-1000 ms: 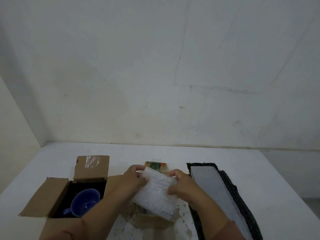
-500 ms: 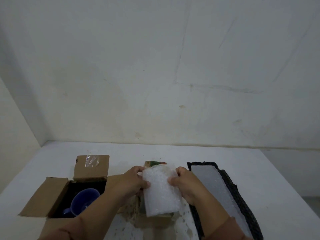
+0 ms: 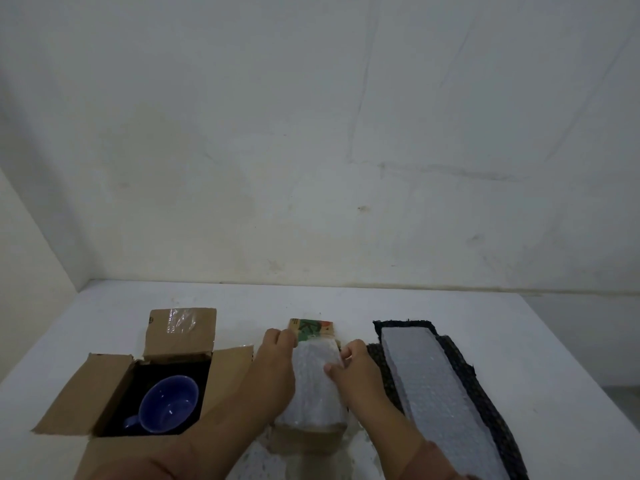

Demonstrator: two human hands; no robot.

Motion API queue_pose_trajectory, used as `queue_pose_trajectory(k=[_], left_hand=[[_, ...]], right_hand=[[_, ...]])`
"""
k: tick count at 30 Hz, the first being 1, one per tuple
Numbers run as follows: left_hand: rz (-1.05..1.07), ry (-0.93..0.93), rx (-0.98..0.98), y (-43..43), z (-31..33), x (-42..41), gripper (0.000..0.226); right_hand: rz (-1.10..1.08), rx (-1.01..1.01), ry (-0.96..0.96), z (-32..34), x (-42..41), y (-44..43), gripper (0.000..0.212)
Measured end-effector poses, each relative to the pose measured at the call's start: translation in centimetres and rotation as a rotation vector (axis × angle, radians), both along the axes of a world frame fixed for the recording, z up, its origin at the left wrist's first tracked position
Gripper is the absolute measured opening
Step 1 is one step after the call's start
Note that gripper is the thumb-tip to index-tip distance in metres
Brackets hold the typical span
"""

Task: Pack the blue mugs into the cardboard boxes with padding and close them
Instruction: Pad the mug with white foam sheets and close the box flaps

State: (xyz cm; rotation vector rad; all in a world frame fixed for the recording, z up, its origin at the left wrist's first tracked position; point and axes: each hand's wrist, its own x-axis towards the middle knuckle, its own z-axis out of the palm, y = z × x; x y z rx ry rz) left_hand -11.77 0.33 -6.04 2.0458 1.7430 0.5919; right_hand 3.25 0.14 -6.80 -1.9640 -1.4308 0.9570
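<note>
A blue mug (image 3: 168,403) lies in the open cardboard box (image 3: 104,386) at the left, on dark padding. In the middle stands a second cardboard box (image 3: 311,329) with a printed far flap. A folded sheet of bubble wrap (image 3: 317,386) lies over its opening. My left hand (image 3: 273,362) holds the wrap's left edge and my right hand (image 3: 356,372) holds its right edge, thumb across the top. What is inside the middle box is hidden.
A long strip of bubble wrap (image 3: 436,393) lies on dark foam padding (image 3: 485,403) at the right. The white table (image 3: 519,341) ends at a wall behind and drops off at the right edge.
Both hands have lowered the bubble wrap from a tilted, raised position down flat onto the middle box, moving slightly away from me.
</note>
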Motion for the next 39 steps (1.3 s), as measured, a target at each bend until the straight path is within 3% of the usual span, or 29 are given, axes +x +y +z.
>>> queue_pose_trajectory(k=[4,8,11,14,19,22,27,30,34,39], left_hand=[[-0.104,0.319,0.168,0.1,-1.0,-1.1,0.028],[-0.287,0.551,0.286,0.5,-2.1,-2.7,0.02],[-0.351,0.579,0.212,0.8,-2.7,-3.5,0.038],[-0.403,0.606,0.095,1.2,-3.0,-3.4,0.058],[-0.492,0.712,0.012,1.4,-2.8,-3.3,0.077],[-0.48,0.779,0.045,1.2,-2.4,-2.7,0.065],[-0.484,0.903,0.064,0.2,-1.6,-1.0,0.052],[-0.487,0.911,0.054,-0.3,-1.3,-0.8,0.05],[-0.474,0.887,0.009,0.1,-1.2,-1.1,0.057],[-0.478,0.906,-0.037,0.4,-1.7,-0.7,0.068]], right_hand=[[0.08,-0.008,-0.109,0.2,0.3,0.4,0.02],[0.28,0.045,-0.442,0.8,0.0,-0.1,0.025],[0.39,0.178,-0.785,0.9,0.2,-0.1,0.039],[0.668,0.262,-0.882,0.9,0.9,0.3,0.04],[0.93,-0.161,-0.878,1.4,2.1,1.5,0.079],[0.97,-0.15,-1.025,1.4,1.7,1.6,0.08],[0.844,0.006,-1.111,0.8,-0.3,0.6,0.044],[0.828,-0.008,-1.127,1.2,-0.3,0.3,0.05],[0.874,-0.092,-1.219,2.4,0.0,0.4,0.08],[0.84,-0.144,-1.374,0.9,-1.7,-0.2,0.063]])
